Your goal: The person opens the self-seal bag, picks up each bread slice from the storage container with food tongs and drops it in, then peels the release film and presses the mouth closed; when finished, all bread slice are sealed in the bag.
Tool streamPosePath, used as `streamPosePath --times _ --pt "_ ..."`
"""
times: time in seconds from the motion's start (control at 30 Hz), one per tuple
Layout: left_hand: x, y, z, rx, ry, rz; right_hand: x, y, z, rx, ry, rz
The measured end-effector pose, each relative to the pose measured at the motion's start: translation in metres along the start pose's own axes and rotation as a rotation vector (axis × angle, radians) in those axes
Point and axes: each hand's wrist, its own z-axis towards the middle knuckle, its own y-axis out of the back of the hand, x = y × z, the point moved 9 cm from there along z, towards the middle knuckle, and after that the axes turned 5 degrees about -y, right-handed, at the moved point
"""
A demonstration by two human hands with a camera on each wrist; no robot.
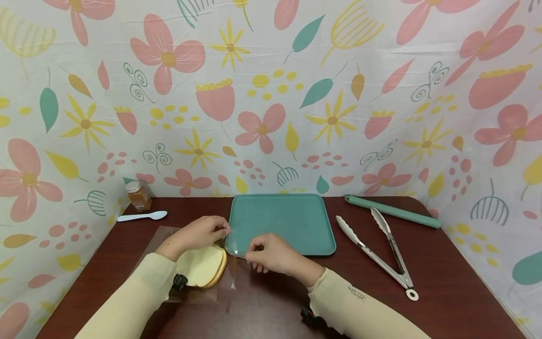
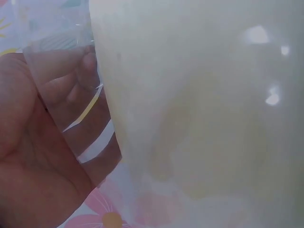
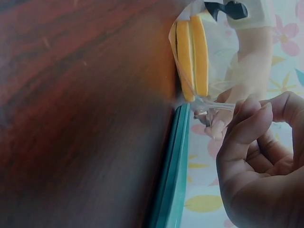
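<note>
A clear plastic bag (image 1: 232, 275) lies on the table with a few bread slices (image 1: 203, 266) in it. In the right wrist view the stacked slices (image 3: 192, 57) show their golden crusts edge-on. My left hand (image 1: 203, 234) reaches over the bread and pinches the bag's edge near the tray's left side. Through the clear film its bent fingers (image 2: 80, 95) show in the left wrist view. Thumb and fingertips of my right hand (image 1: 271, 254) pinch the opposite edge of the bag, and the film (image 3: 218, 105) stretches from them toward the bread.
Behind the hands lies a teal tray (image 1: 281, 223). Metal tongs (image 1: 381, 254) lie spread at the right, with a long green stick-shaped tool (image 1: 394, 212) behind them. At the back left are a jar (image 1: 139, 197) with a silver lid and a pale spoon (image 1: 141, 216). A patterned cloth hangs behind the table.
</note>
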Motion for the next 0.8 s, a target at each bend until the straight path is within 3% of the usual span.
streamPosePath --times 0.4,0.8 --pt "-0.002 0.001 -0.001 -0.004 0.011 -0.016 0.002 -0.005 -0.016 0.03 0.019 -0.002" --pt "0.0 0.0 0.0 -0.003 0.01 0.01 0.0 -0.008 -0.028 0.086 0.025 0.07"
